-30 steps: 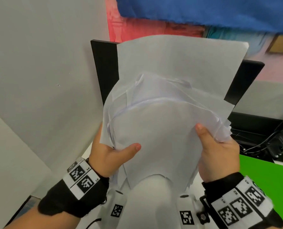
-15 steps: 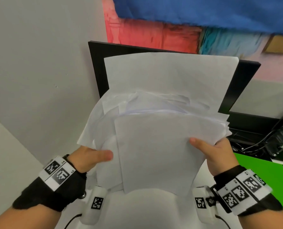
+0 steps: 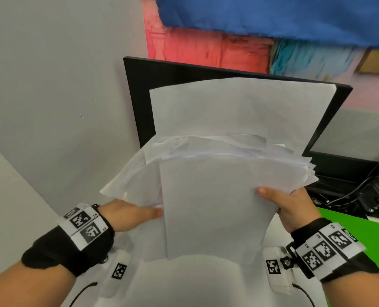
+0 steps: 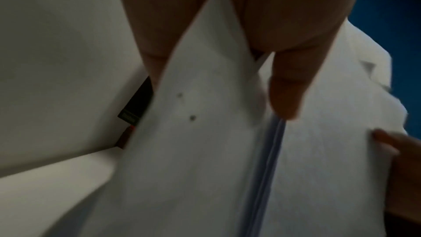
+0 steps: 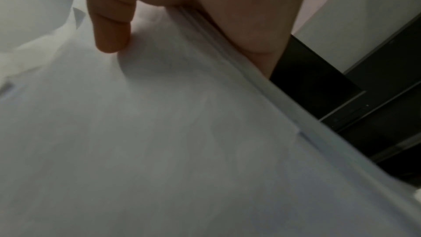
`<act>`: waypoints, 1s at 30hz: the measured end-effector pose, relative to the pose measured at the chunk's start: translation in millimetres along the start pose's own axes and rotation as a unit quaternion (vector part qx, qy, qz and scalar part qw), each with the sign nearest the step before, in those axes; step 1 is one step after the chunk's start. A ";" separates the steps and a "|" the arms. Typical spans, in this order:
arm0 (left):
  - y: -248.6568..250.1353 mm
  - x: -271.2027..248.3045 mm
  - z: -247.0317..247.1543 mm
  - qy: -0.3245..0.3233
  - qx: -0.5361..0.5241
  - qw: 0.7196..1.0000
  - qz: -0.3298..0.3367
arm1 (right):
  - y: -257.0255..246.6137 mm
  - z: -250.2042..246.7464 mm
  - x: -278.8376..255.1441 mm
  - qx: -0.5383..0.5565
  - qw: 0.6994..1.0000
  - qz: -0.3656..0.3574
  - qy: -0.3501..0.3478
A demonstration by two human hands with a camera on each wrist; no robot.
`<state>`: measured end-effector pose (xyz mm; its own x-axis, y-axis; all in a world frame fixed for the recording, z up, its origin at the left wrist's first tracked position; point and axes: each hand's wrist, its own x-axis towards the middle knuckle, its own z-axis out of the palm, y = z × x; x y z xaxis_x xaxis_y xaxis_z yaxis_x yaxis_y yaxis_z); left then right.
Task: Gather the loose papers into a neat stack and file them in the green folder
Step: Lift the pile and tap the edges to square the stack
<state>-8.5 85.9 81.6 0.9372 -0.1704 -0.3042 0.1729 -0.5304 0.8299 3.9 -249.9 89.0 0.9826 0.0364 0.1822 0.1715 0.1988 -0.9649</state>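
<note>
monitor [image 3: 140, 103] fills the back at 12 o'clock, dark. papers [image 3: 217, 191], a messy fanned bunch, are held upright in front of it above the white desk [image 3: 184, 284]. green folder [image 3: 361, 235] lies flat at 4 o'clock. right hand [image 3: 292, 207] pinches the stack's right edge, thumb on front. left hand [image 3: 126, 214] at 8 o'clock grips the left sheets, thumb on top.

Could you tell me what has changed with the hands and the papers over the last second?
The left hand has slid down and outward from its thumb-over grip on the papers; it now sits at their lower left edge, thumb barely touching. The papers have dropped lower in front of the monitor. The right hand still pinches their right edge, and the green folder remains to the right.
</note>
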 end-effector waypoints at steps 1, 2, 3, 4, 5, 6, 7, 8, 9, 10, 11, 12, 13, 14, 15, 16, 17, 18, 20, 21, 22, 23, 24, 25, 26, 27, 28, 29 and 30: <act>-1.8 -1.8 2.2 -0.063 0.028 0.998 -0.007 | 0.2 0.1 0.4 0.004 1.000 0.001 0.005; 0.9 -5.2 4.9 -0.112 0.034 0.993 0.010 | -0.4 1.4 0.1 0.009 1.000 0.001 0.012; 5.7 -7.6 7.7 -0.125 0.020 0.991 0.039 | 0.0 2.7 -0.4 0.014 1.000 0.001 0.017; 12.4 -9.0 11.2 -0.088 -0.015 0.994 0.067 | -0.4 4.5 -1.8 0.020 1.000 -0.001 0.018; 18.7 -9.2 14.7 -0.019 -0.058 0.994 0.092 | 0.0 6.5 -3.2 0.021 1.000 -0.005 0.020; 25.9 -8.9 18.7 0.054 -0.091 0.987 0.123 | 0.1 9.1 -5.2 0.021 0.999 -0.009 0.023; 32.4 -7.8 23.7 0.111 -0.109 0.975 0.159 | 0.8 11.5 -7.2 0.018 0.999 -0.012 0.025; 38.4 -5.3 29.4 0.151 -0.113 0.965 0.183 | 1.4 14.5 -8.8 0.018 0.999 -0.013 0.031; 42.5 -1.3 35.3 0.184 -0.117 0.959 0.183 | 1.7 17.9 -10.2 0.021 0.999 -0.016 0.034; 45.2 3.4 40.1 0.215 -0.132 0.954 0.164 | 2.0 21.1 -11.8 0.021 0.999 -0.020 0.035; 46.5 8.5 44.0 0.245 -0.162 0.945 0.142 | 2.9 23.2 -12.7 0.018 0.999 -0.021 0.038; 46.0 14.2 45.6 0.267 -0.195 0.935 0.127 | 2.5 25.3 -13.7 0.013 0.999 -0.018 0.041; 45.3 19.1 45.8 0.281 -0.222 0.926 0.117 | 2.3 24.9 -14.1 0.007 0.999 -0.014 0.047; 45.3 21.4 45.6 0.286 -0.240 0.921 0.113 | 2.3 22.4 -14.7 -0.002 0.999 -0.011 0.050; 44.1 22.8 44.3 0.287 -0.250 0.918 0.112 | 2.3 19.0 -15.1 -0.018 0.998 -0.008 0.051; 42.8 23.2 42.3 0.285 -0.255 0.917 0.114 | 1.8 14.5 -15.5 -0.042 0.998 -0.004 0.052; 40.5 23.4 40.3 0.283 -0.256 0.917 0.118 | 1.4 9.5 -15.7 -0.059 0.997 -0.002 0.057; 36.5 23.9 37.6 0.283 -0.255 0.917 0.121 | 1.3 4.3 -15.8 -0.070 0.996 -0.003 0.062; 30.2 24.1 32.0 0.287 -0.257 0.914 0.131 | 2.2 -4.0 -16.8 -0.091 0.993 -0.015 0.074; 28.3 24.0 29.6 0.287 -0.258 0.913 0.136 | 3.5 -7.0 -17.0 -0.107 0.990 -0.020 0.086; 27.0 23.9 27.7 0.284 -0.258 0.913 0.140 | 4.6 -9.2 -17.6 -0.124 0.987 -0.023 0.099; 26.8 23.4 26.5 0.279 -0.260 0.913 0.143 | 4.9 -10.0 -17.8 -0.143 0.983 -0.026 0.112; 26.8 22.5 25.7 0.272 -0.262 0.914 0.145 | 4.8 -9.9 -18.0 -0.160 0.979 -0.028 0.122; 26.4 22.1 25.1 0.268 -0.262 0.915 0.146 | 4.6 -9.4 -18.0 -0.171 0.976 -0.030 0.129; 25.5 21.9 24.5 0.264 -0.260 0.917 0.147 | 4.1 -8.9 -18.0 -0.177 0.975 -0.035 0.133; 24.4 21.7 23.4 0.262 -0.256 0.919 0.147 | 3.4 -8.0 -17.8 -0.180 0.973 -0.040 0.137; 24.0 21.4 22.1 0.258 -0.251 0.921 0.147 | 1.9 -7.0 -17.7 -0.185 0.972 -0.045 0.141; 24.2 20.7 20.9 0.254 -0.248 0.923 0.147 | -0.2 -5.5 -17.4 -0.190 0.969 -0.050 0.147; 24.2 20.4 20.2 0.248 -0.243 0.925 0.150 | -3.1 -4.5 -17.1 -0.192 0.968 -0.055 0.153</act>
<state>8.7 52.8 86.0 0.9678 0.2174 0.1269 -0.1158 -0.0634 0.9912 -13.1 -255.5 88.1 0.9219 -0.2676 0.2802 0.2327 -0.1958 -0.9526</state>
